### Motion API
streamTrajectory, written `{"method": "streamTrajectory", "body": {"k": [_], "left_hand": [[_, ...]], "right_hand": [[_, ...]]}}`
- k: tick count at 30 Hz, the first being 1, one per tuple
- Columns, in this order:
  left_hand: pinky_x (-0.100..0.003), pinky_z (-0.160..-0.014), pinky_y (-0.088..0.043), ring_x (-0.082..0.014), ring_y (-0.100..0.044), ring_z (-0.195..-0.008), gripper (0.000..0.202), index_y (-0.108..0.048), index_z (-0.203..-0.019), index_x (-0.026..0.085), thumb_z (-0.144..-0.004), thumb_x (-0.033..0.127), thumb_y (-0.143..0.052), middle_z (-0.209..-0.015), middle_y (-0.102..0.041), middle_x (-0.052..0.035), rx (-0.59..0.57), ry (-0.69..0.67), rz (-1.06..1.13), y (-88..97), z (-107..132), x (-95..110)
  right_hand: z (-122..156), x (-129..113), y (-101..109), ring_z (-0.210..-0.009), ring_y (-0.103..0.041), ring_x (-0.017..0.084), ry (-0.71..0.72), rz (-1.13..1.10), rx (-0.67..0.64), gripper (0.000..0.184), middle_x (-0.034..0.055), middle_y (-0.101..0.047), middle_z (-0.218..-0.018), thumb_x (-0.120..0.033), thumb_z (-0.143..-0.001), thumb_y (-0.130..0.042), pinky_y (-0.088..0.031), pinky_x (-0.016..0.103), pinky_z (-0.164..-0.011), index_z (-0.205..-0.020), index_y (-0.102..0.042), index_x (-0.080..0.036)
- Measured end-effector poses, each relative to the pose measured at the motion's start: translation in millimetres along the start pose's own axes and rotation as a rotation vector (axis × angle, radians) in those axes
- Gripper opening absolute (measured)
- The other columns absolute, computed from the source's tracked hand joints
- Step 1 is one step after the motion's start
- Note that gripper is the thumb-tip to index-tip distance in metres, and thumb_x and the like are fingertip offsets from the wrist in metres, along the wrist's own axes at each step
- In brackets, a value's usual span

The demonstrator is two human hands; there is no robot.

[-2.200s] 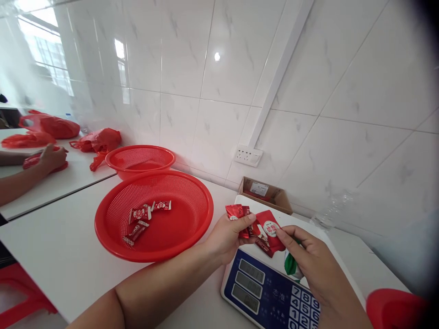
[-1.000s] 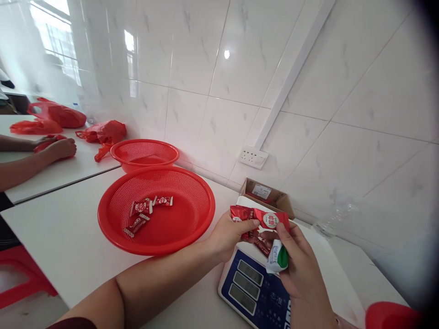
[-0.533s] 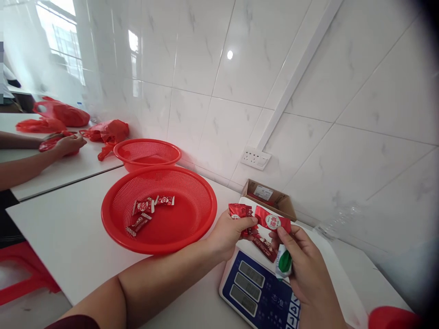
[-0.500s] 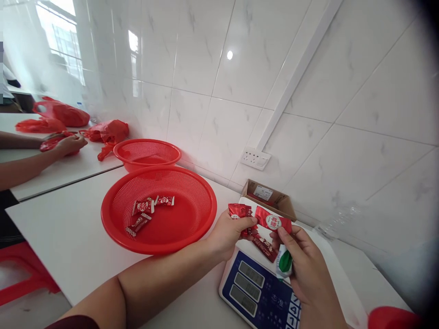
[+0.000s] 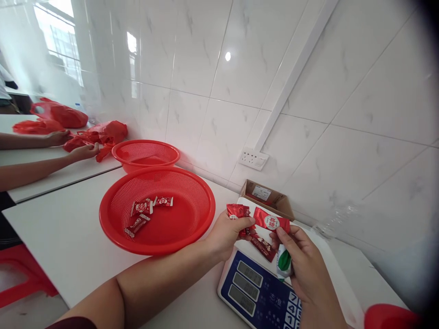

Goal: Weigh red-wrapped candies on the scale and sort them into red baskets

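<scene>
Over the digital scale (image 5: 252,292), my left hand (image 5: 224,233) is closed on red wrapped candies (image 5: 236,211). Close beside it, my right hand (image 5: 305,260) pinches a red candy packet (image 5: 270,220) with a round white label between thumb and fingers. A white and green wrapped candy (image 5: 284,261) is also tucked in the right hand's fingers. Between the hands shows a dark red packet (image 5: 263,246); I cannot tell which hand holds it, if either. To the left, a red plastic basket (image 5: 113,233) holds several wrapped candies (image 5: 141,208).
A second red basket (image 5: 118,153) stands behind the first. An open cardboard box (image 5: 286,206) is behind the scale, below a wall socket (image 5: 254,158). At the far left, another person's hands (image 5: 84,152) handle red plastic bags (image 5: 109,131). A red stool (image 5: 29,274) stands at lower left.
My hands and the candies in them stay almost the same; the view has shifted slightly. The other person's hands have moved apart on the red bag.
</scene>
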State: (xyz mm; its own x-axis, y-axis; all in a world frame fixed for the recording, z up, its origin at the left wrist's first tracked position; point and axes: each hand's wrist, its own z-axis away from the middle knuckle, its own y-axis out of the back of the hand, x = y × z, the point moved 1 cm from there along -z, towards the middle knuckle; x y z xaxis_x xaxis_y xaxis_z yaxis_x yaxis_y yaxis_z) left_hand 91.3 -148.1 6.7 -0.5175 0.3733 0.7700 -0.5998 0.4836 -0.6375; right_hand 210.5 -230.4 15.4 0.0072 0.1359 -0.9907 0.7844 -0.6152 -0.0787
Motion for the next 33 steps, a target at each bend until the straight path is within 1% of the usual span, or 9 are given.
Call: {"method": "streamTrajectory", "body": {"k": [4,10,14,18,22,28,33], "left_hand": [[-0.020,-0.050,-0.040,-0.0097,-0.054,-0.057,0.029,-0.058,-0.077,0.013,-0.058,0.028,-0.075,-0.067,-0.059,-0.0014,0.000,-0.003,0.002,0.2,0.3,0.2],[-0.021,-0.051,-0.040,-0.0102,-0.054,-0.057,0.031,-0.059,-0.076,0.013,-0.056,0.030,-0.075,-0.069,-0.060,-0.0028,-0.003,0.004,-0.008,-2.0,2.9,3.7],[-0.021,-0.051,-0.040,-0.0104,-0.054,-0.057,0.031,-0.060,-0.077,0.012,-0.056,0.029,-0.076,-0.069,-0.060,-0.0033,0.005,0.005,-0.008,-2.4,3.3,4.1],[-0.020,-0.051,-0.039,-0.0102,-0.054,-0.057,0.029,-0.059,-0.075,0.013,-0.057,0.029,-0.075,-0.067,-0.060,-0.0028,0.001,0.003,-0.011,-1.5,2.7,3.0],[-0.020,-0.050,-0.040,-0.0102,-0.054,-0.057,0.029,-0.059,-0.077,0.013,-0.058,0.029,-0.075,-0.068,-0.060,-0.0032,-0.003,0.001,-0.006,-1.1,1.8,2.1],[-0.020,-0.051,-0.040,-0.0100,-0.054,-0.057,0.031,-0.060,-0.077,0.012,-0.057,0.030,-0.076,-0.070,-0.061,-0.0037,0.000,0.011,-0.005,-2.0,3.1,2.8],[-0.021,-0.051,-0.040,-0.0102,-0.054,-0.057,0.034,-0.060,-0.076,0.013,-0.054,0.032,-0.078,-0.068,-0.061,-0.0025,0.010,0.010,0.008,-2.2,3.5,2.7]], "right_hand": [[-1.6,1.6,1.6,-0.060,-0.054,0.012,0.014,0.034,-0.015,0.038,-0.0009,-0.058,-0.061,-0.048,-0.061,-0.074,-0.049,0.020,-0.051,-0.082,-0.060,-0.019],[-3.5,5.3,3.4,-0.066,-0.056,0.014,-0.046,0.052,-0.014,0.039,-0.0004,-0.059,-0.067,-0.050,-0.061,-0.074,-0.050,0.020,-0.054,-0.083,-0.060,-0.021],[-3.9,5.4,3.3,-0.064,-0.055,0.013,-0.062,0.050,-0.010,0.040,-0.0005,-0.059,-0.069,-0.051,-0.060,-0.074,-0.049,0.019,-0.051,-0.083,-0.060,-0.021],[-3.9,4.0,1.8,-0.060,-0.054,0.011,-0.071,0.039,-0.013,0.041,-0.0018,-0.058,-0.065,-0.051,-0.059,-0.075,-0.048,0.018,-0.049,-0.083,-0.060,-0.021],[-3.6,3.2,1.7,-0.061,-0.056,0.013,-0.050,0.051,-0.010,0.039,-0.0018,-0.058,-0.064,-0.050,-0.061,-0.074,-0.049,0.019,-0.050,-0.083,-0.061,-0.021],[-2.6,3.6,4.4,-0.066,-0.059,0.015,-0.042,0.070,0.004,0.039,-0.0001,-0.061,-0.069,-0.049,-0.063,-0.073,-0.052,0.021,-0.053,-0.088,-0.062,-0.021],[-2.4,2.0,3.5,-0.069,-0.060,0.015,-0.009,0.055,0.018,0.033,-0.0009,-0.059,-0.064,-0.045,-0.063,-0.074,-0.052,0.021,-0.056,-0.081,-0.064,-0.020]]}}
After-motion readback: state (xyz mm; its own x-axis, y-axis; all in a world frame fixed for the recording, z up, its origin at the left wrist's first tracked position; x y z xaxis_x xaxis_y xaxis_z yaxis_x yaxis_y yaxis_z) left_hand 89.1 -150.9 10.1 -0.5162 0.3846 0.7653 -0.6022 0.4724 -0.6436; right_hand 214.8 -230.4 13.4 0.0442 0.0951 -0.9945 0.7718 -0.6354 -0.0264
